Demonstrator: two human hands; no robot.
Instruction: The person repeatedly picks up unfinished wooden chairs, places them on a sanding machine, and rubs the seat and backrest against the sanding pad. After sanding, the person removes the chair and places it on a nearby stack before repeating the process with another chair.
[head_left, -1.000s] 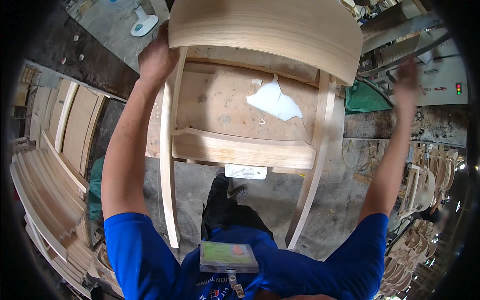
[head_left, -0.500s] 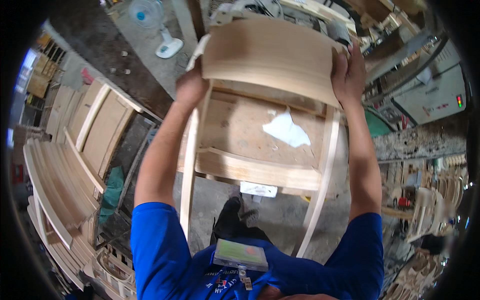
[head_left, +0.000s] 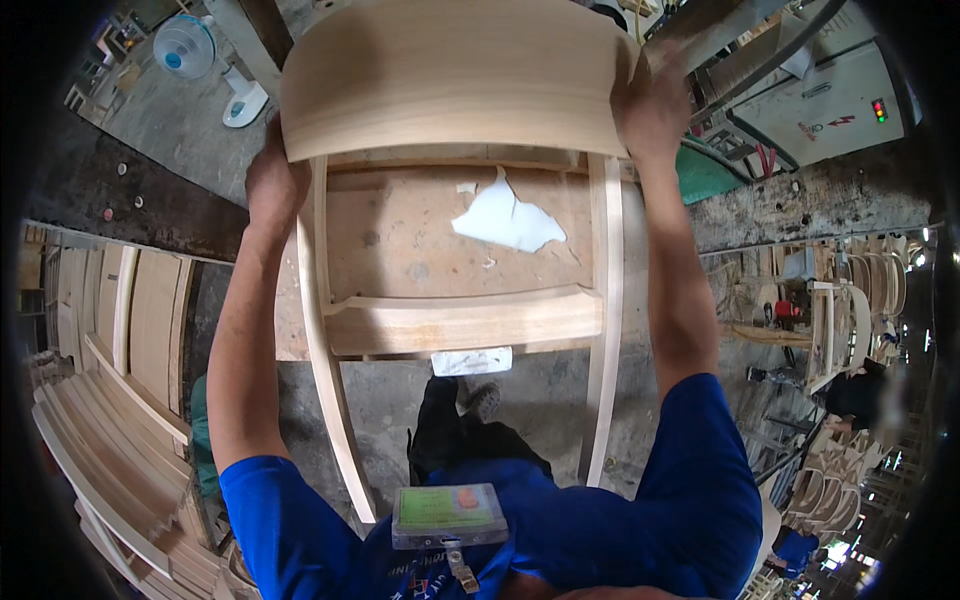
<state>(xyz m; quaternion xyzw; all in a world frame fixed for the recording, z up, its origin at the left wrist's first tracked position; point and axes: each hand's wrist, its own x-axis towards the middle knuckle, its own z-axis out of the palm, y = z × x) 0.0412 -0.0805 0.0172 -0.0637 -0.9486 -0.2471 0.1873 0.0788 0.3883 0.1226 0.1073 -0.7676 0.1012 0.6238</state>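
Note:
A pale wooden chair frame [head_left: 610, 300] lies over a worktable, its two legs pointing toward me. A broad curved wooden backrest panel [head_left: 460, 85] spans its far end, and a curved crossbar [head_left: 465, 324] joins the legs nearer to me. My left hand [head_left: 277, 185] is closed around the left edge, where the panel meets the frame; its fingertips are hidden. At the panel's right edge my right hand [head_left: 655, 110] grips the frame, slightly blurred, its fingers partly out of sight.
Through the frame shows the brown worktable top [head_left: 400, 235] with a torn white sheet [head_left: 510, 220]. Stacked curved wooden parts [head_left: 110, 440] stand at left. A fan [head_left: 190, 50] is far left, a control cabinet [head_left: 830, 100] far right. Dark beams [head_left: 130, 190] run along both sides.
My view has shifted, so the chair frame appears further left and straighter. Both hands remain at the panel's sides; the right hand's fingers look more closed over the edge.

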